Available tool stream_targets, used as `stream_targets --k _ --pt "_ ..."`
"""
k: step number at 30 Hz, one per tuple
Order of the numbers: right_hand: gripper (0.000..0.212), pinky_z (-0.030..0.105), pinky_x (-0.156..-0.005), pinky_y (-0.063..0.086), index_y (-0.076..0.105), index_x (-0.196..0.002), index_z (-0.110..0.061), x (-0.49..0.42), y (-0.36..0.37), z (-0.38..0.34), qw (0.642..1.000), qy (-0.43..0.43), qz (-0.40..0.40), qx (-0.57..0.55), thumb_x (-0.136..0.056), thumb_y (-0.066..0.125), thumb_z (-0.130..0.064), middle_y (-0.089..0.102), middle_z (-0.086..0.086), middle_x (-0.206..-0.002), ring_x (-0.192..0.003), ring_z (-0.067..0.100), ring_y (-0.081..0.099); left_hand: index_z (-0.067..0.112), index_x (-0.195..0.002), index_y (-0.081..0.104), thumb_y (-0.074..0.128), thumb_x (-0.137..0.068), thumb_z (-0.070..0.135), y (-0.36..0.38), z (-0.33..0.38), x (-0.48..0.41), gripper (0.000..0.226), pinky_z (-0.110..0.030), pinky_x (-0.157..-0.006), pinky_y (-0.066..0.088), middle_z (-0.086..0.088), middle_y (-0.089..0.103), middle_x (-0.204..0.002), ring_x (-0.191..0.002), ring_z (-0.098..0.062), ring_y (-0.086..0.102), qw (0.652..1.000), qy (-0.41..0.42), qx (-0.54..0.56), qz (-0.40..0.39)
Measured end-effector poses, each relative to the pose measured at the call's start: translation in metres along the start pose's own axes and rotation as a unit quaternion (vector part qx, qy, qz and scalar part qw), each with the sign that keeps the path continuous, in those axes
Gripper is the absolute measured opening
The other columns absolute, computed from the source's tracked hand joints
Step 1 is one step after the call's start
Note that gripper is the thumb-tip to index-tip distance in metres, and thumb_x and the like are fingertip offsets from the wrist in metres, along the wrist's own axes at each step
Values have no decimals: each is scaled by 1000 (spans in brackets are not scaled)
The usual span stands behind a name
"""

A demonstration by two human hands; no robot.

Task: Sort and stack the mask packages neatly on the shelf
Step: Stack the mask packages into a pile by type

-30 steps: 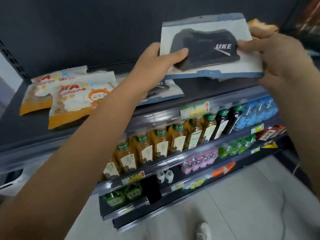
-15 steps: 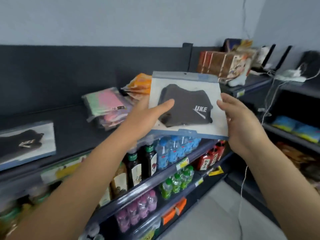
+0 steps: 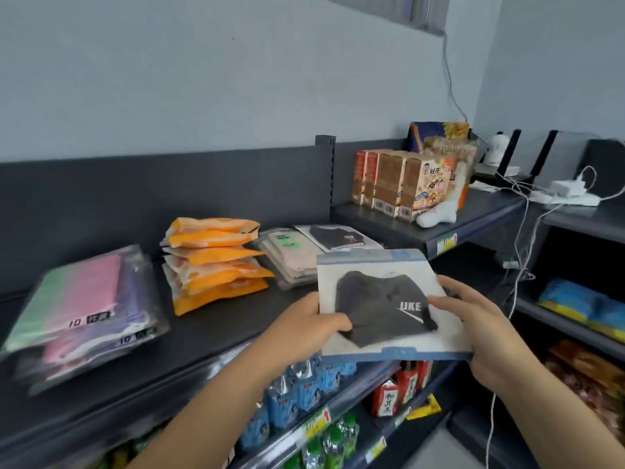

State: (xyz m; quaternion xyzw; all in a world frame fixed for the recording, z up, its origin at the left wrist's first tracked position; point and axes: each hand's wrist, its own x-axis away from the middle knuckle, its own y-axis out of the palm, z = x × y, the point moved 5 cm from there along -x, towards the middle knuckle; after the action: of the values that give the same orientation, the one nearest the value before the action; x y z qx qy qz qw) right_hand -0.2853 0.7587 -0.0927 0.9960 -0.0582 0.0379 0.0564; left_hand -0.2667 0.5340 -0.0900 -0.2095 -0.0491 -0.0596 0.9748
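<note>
I hold a clear package with a black mask marked UKE (image 3: 382, 309) in both hands, above the front edge of the dark top shelf (image 3: 230, 319). My left hand (image 3: 304, 330) grips its left edge and my right hand (image 3: 480, 319) grips its right edge. On the shelf lie a stack of pastel pink, green and purple mask packs (image 3: 81, 316) at the left, a pile of orange packs (image 3: 213, 262) in the middle, a stack of pale packs (image 3: 287, 262), and another black mask package (image 3: 338, 236) behind the held one.
A higher shelf at the right carries brown drink cartons (image 3: 402, 184) and a white sock-shaped item (image 3: 439, 211). White chargers and cables (image 3: 558, 194) lie further right. Below are rows of blue bottles (image 3: 297, 390), red bottles (image 3: 402, 384) and green bottles.
My view has swung right along the shelf, and the held package has come lower and nearer. The black package that lay at the far left has gone out of view; both hands keep their grip.
</note>
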Motion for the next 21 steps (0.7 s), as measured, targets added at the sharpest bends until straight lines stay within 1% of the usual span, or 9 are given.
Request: stream_targets --k 3,5,6,8,10,13,15,19,21 --pt "34 39 -85 53 62 -116 -27 -42 2 -3 1000 -4 18 12 -86 64 -11 66 4 -116 -98 25 67 31 -103 64 62 -84 26 -6 12 -41 20 -27 -69 48 13 68 -94 -86 -6 62 999 27 -25 7" --pt "31 34 -82 52 62 -115 -26 -71 4 -11 999 -17 27 20 -87 64 -12 65 1 -114 -93 17 65 21 -103 67 63 -84 22 -13 19 -68 20 -32 -76 53 4 71 -94 -87 -11 64 998 42 -40 24" --pt "32 27 -76 49 62 -118 -23 -85 6 -15 999 -26 27 26 -87 63 -13 64 -1 -112 -88 11 62 18 -103 68 63 -84 20 -16 23 -78 20 -29 -76 52 3 71 -93 -86 -11 65 998 45 -43 31" --pt "40 20 -71 41 58 -128 -16 -111 12 -24 997 -53 25 48 -89 63 -15 60 -3 -114 -84 2 55 18 -99 66 64 -85 17 -23 26 -100 14 -17 -61 45 8 66 -81 -76 -5 61 997 50 -33 42" --pt "47 23 -83 37 53 -135 -14 -139 19 -29 994 -75 21 72 -89 64 -17 57 1 -127 -95 9 52 21 -96 62 65 -86 17 -31 28 -120 11 -12 -54 39 13 58 -72 -68 -2 56 997 46 -28 63" --pt "53 26 -90 33 48 -139 -13 -176 35 -32 991 -91 -3 103 -88 65 -18 52 2 -137 -111 13 49 25 -103 58 65 -87 19 -39 29 -144 18 -22 -65 46 13 57 -80 -81 -8 59 994 32 -38 93" --pt "53 27 -92 34 49 -138 -15 -197 45 -31 987 -98 -20 125 -88 66 -20 52 2 -139 -120 16 50 32 -93 54 63 -88 20 -44 31 -157 16 -26 -68 48 13 59 -83 -86 -11 59 991 25 -64 117" --pt "52 28 -93 36 49 -137 -16 -238 61 -29 976 -116 -66 173 -88 65 -23 52 2 -138 -120 17 49 27 -101 57 63 -88 21 -52 32 -190 16 -31 -78 51 5 67 -96 -93 -16 64 981 -17 -110 161" --pt "53 29 -97 38 48 -137 -15 -258 67 -26 968 -124 -90 200 -88 65 -23 51 3 -139 -123 18 50 30 -92 53 63 -87 22 -53 32 -204 13 -31 -75 50 3 67 -95 -89 -16 63 972 -42 -136 188"
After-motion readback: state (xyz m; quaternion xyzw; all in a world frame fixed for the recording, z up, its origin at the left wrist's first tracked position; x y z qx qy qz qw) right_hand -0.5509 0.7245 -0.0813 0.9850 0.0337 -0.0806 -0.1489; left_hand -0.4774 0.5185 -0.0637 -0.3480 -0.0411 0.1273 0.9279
